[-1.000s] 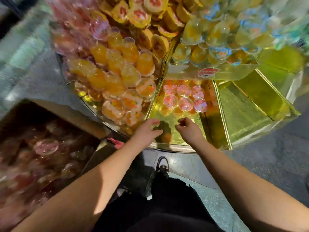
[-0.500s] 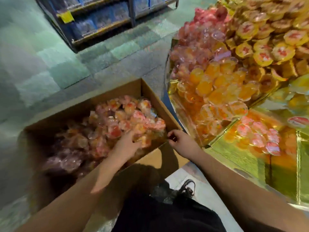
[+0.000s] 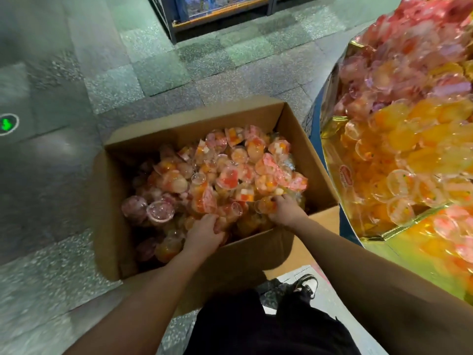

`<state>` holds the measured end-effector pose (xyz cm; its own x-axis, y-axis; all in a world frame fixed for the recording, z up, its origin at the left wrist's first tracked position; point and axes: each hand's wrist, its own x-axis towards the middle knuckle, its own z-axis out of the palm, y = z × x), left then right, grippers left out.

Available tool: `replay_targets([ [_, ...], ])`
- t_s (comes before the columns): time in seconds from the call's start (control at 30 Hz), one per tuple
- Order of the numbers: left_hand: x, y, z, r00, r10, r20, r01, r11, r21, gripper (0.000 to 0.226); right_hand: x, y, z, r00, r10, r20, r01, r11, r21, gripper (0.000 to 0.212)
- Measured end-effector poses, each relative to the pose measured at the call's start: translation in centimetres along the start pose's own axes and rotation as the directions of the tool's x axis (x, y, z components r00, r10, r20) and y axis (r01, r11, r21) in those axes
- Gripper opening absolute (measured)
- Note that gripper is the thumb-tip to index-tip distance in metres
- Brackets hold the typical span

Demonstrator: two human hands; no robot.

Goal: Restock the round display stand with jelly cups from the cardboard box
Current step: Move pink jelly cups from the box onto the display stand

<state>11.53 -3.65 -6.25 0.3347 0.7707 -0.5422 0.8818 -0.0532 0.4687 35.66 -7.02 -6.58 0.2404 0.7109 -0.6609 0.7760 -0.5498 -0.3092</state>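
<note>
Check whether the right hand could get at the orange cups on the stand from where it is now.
Probably yes. The right hand is down in the cardboard box, fingers curled on jelly cups. The orange cups on the display stand lie uncovered just to its right, with nothing between but the box wall.

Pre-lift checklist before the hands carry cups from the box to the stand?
1. Both hands in the cardboard box: ok, left hand and right hand are down among the jelly cups.
2. Left hand's grip on cups: ok, fingers curl round some.
3. Right hand's grip: ok, fingers curl over a cup.
4. Number of cups held: cannot tell, fingers are buried in the pile.
5. Round display stand within reach: ok, it stands right beside the box.
6. Free room in the stand's target section: cannot tell, mostly out of frame.
</note>
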Motion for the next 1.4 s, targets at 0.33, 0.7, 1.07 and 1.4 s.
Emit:
replay_targets([
  [0.33, 3.1, 1.3, 2.3, 1.0, 0.023, 0.006, -0.024, 0.972, 0.234, 0.07, 3.6, 0.6, 1.4, 0.991, 0.125, 0.048, -0.117, 0.984, -0.138, 0.065],
  [0.7, 4.3, 1.6, 1.9, 0.996, 0.074, -0.059, -0.055, 0.958, 0.283, 0.049, 4.4, 1.2, 1.3, 0.997, -0.003, -0.076, -0.013, 0.976, -0.215, 0.054],
  [1.07, -0.9, 5.8, -2.9, 0.99, -0.071, 0.121, 0.127, 0.814, -0.567, 0.048, -1.9, 3.4, -1.8, 0.987, 0.012, -0.163, 0.083, 0.824, 0.56, 0.058],
  [1.4, -0.6, 17.6, 0.2, 0.866, 0.154, 0.475, 0.362, 0.462, -0.81, 0.025, -14.8, 11.8, -4.2, 0.951, 0.262, -0.162, 0.094, 0.255, 0.962, 0.042],
])
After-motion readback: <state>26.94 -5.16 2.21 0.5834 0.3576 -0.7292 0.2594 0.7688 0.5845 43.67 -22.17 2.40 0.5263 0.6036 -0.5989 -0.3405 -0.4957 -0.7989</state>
